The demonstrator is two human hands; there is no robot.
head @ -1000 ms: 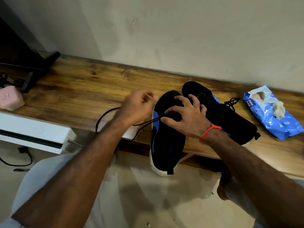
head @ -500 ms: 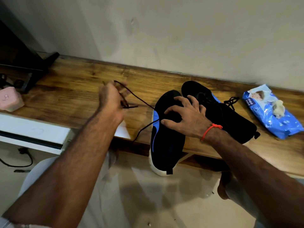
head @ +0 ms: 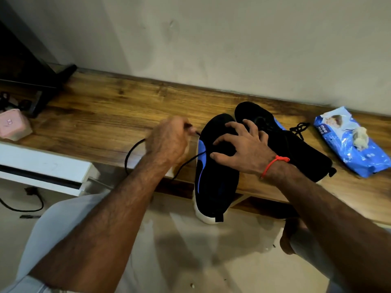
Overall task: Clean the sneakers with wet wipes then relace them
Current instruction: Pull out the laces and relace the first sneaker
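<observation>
Lace tip pinched and level with the shoe's left flank, that's where the action sits right now. The left hand [head: 167,142] has its fingers curled round the thin black shoelace [head: 131,151], nipping the end just beside the blue side panel of the near black fabric sneaker with the white sole [head: 213,182]. The rest of the lace loops away to the left over the brown wooden bench top [head: 101,115] and comes back under the wrist toward the shoe. The right hand [head: 243,151], the one with the red thread round its wrist, is spread wide, fingertips pressing down on the sneaker's upper to pin it. That shoe runs lengthwise from the bench toward the person, one end hanging off the front edge; I can't tell toe from heel. So the eyelet rows should run along that same line, with the lace coming in crosswise from the left. The left hand is the nearer one to that side and looks set to do the threading, while the right keeps things steady. Eyelets themselves are hidden under the right hand. The second black sneaker [head: 296,149] lies just behind, touching or nearly so, angled off to the right, its lace showing in a loose bunch. Well right of both sits the blue plastic pack of wet wipes [head: 338,140] with a crumpled used wipe [head: 360,138] on top.
</observation>
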